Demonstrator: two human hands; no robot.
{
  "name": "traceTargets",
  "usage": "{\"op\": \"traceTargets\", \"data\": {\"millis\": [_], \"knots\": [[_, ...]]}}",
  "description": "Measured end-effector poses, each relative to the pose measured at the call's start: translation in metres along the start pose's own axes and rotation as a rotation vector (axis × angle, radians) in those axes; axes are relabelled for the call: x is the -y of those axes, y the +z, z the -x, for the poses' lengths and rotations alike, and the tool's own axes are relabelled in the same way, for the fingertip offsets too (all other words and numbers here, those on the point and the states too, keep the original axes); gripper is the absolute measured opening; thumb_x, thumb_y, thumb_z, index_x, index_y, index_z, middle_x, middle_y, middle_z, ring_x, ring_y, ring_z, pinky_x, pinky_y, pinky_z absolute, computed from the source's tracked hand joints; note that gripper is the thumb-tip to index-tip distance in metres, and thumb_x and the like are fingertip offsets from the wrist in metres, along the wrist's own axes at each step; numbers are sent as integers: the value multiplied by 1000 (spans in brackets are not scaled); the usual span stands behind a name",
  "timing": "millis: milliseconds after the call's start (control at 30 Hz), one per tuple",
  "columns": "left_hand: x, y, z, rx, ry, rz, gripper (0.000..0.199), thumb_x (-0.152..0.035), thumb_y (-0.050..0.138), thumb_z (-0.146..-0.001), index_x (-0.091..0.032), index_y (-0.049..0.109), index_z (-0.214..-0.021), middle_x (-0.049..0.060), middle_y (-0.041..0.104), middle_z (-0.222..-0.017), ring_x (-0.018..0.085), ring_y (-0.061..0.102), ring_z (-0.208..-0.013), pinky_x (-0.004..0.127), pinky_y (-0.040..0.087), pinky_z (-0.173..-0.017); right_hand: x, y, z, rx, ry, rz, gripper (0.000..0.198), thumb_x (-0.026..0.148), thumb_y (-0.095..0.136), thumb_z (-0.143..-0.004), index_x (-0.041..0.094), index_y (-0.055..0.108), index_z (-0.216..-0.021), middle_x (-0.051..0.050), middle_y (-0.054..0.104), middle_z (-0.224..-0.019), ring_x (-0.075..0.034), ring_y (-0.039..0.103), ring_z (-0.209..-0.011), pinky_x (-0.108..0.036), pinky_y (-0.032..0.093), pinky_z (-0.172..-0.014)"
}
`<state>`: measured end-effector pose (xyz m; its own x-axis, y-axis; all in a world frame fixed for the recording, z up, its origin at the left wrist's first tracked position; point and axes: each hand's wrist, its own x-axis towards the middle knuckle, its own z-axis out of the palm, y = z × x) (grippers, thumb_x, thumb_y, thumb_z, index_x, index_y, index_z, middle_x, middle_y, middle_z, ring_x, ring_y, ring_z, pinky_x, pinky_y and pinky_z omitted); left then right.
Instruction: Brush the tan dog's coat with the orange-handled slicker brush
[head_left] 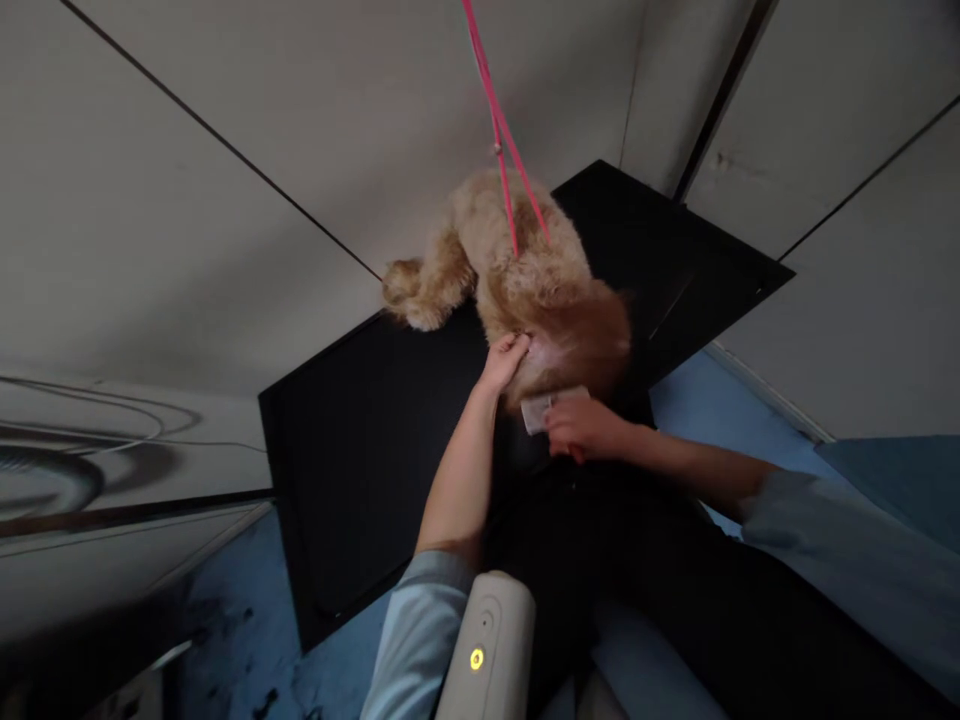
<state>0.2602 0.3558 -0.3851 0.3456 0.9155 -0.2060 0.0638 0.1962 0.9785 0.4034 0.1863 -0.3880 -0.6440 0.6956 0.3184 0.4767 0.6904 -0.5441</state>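
A curly tan dog (525, 250) is on a black table, with a pink cord (499, 120) running down into the fur of its body. My left hand (505, 360) is closed on a tuft of the dog's fur at its near side, where a paler patch shows. In my right hand (589, 428) is a slicker brush (537, 413) with a pale rectangular head, held low against the dog's near fur. A bit of red shows beneath the fingers. Motion blurs the brush and the fur about it.
The black table (360, 460) stands against a pale wall (225, 250). Cables and a grey hose (52, 475) are at the left. A light-grey device with a yellow light (487, 640) sits in front of me. Dark tufts lie on the blue floor (232, 600).
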Motion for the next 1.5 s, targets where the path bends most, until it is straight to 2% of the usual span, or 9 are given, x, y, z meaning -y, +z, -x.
{"op": "traceTargets", "data": {"millis": [233, 467, 633, 733, 900, 967, 1100, 1300, 1500], "knots": [[-33, -15, -13, 304, 218, -509, 51, -58, 89, -49, -18, 62, -64, 0, 53, -63, 14, 46, -61, 27, 38, -62, 7, 20, 36, 261, 226, -282, 15, 29, 63, -89, 20, 72, -81, -4, 69, -78, -19, 62, -78, -32, 49, -76], [-56, -7, -48, 775, 584, -973, 26, -32, 84, -62, -23, 60, -58, 7, 59, -67, 25, 60, -76, 35, 48, -80, 5, 57, 73, -141, 892, -721, 28, 41, 54, -89, 18, 69, -85, -5, 69, -79, -18, 64, -73, -30, 53, -68], [-66, 54, -67, 1001, 881, -930, 13, -15, 76, -60, -21, 67, -66, 10, 69, -94, 29, 61, -104, 41, 38, -105, 5, 50, 62, 132, 742, -681, 23, 33, 55, -88, 18, 73, -88, -6, 74, -88, -20, 68, -79, -30, 52, -71], [-79, 106, -84, 1063, 773, -1003, 18, -10, 77, -53, -19, 62, -54, 6, 64, -72, 28, 63, -91, 44, 35, -107, 2, 9, 31, 285, 693, -465, 20, 33, 60, -88, 20, 75, -84, -4, 74, -79, -19, 68, -70, -28, 50, -66], [-115, 168, -101, 1098, 325, -1280, 31, -11, 82, -51, -17, 54, -40, 3, 46, -44, 27, 63, -72, 35, 46, -76, -17, -45, -32, -164, 739, 151, 23, 28, 58, -95, 19, 74, -108, -16, 70, -118, -30, 65, -107, -43, 50, -92], [-128, 178, -102, 1202, 368, -1465, 12, -22, 78, -66, -13, 71, -62, 9, 62, -60, 27, 65, -79, 32, 47, -78, -17, -36, -39, -255, 834, 306, 30, 22, 57, -95, 14, 69, -121, -22, 60, -136, -35, 56, -125, -52, 43, -103], [-140, 192, -104, 1260, 499, -1618, 40, -32, 58, -88, -5, 74, -113, 20, 73, -103, 28, 67, -97, 31, 49, -87, -4, -10, -31, 68, 742, 131, 17, 19, 66, -89, 13, 74, -102, -17, 70, -117, -29, 63, -113, -44, 48, -100], [-150, 206, -104, 1291, 453, -1641, 47, -34, 62, -84, -4, 72, -120, 18, 74, -107, 25, 69, -99, 25, 49, -85, -27, -39, -35, -264, 898, 382, 38, 15, 51, -96, 14, 62, -133, -19, 55, -144, -34, 44, -139, -57, 36, -113], [-148, 201, -86, 1327, 569, -1600, 46, -32, 52, -90, -4, 72, -120, 20, 73, -112, 25, 69, -99, 26, 50, -83, -15, -35, -43, 60, 701, 279, 28, 21, 64, -89, 13, 72, -115, -18, 68, -126, -30, 63, -118, -44, 50, -102]]}}
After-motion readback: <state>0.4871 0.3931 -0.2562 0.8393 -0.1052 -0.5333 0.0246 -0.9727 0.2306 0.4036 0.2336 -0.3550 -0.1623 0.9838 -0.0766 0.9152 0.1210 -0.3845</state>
